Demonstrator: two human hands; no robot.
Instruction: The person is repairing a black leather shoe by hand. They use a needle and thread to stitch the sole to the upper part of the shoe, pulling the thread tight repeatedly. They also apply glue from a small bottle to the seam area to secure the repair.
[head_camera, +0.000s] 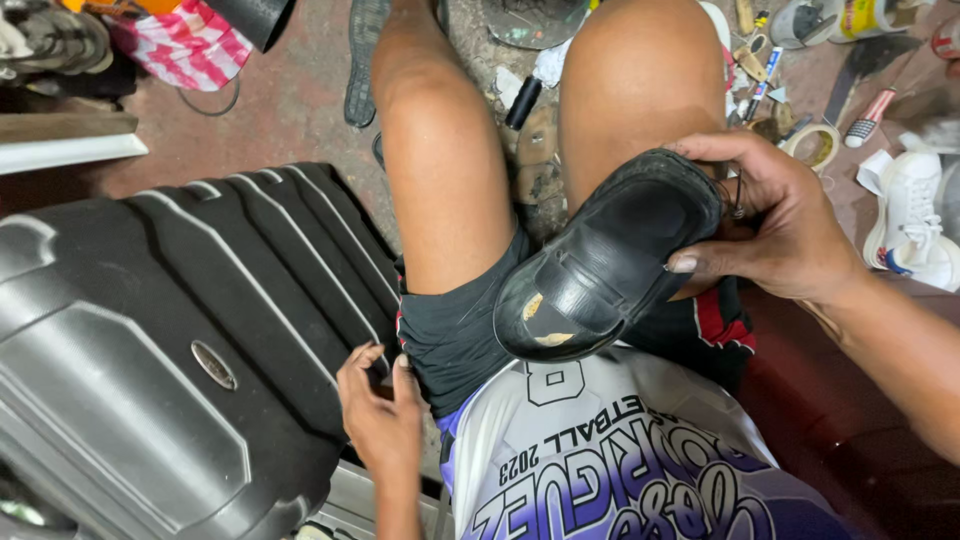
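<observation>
One large item first: grey hard-shell suitcase (170, 350), ribbed, lying flat at my left side, filling the lower left of the view. My left hand (382, 410) rests at its edge beside my shorts, fingers loosely curled on the case's rim; grip closed on nothing that I can see.

Next: my two bare legs, knees forward, black shorts (455, 325) and a purple-and-white printed jersey (610, 450) below them.

Next: black shoe (605, 260), sole up, lying across my right thigh. Long axis runs diagonally: one end toward my waist at lower left, the other toward upper right, under my fingers. Sole shows two pale worn patches near the lower-left end. My right hand (775, 215) has its grip clasped round the upper-right end, thumb on the sole's edge, fingers curled over the top.

Step in hand, as I judge it: holding the shoe steady for a look at the worn sole. A next move would call for a firm hold on the far end and a free left hand brought over to the damaged patch.

Smaller items on the floor (290, 110): white sneaker (915, 215) at far right; striped red-and-white cloth (190, 45) at upper left; roll of tape (812, 145); black-handled tool (522, 102) between my knees; assorted scraps, too small to tell.
</observation>
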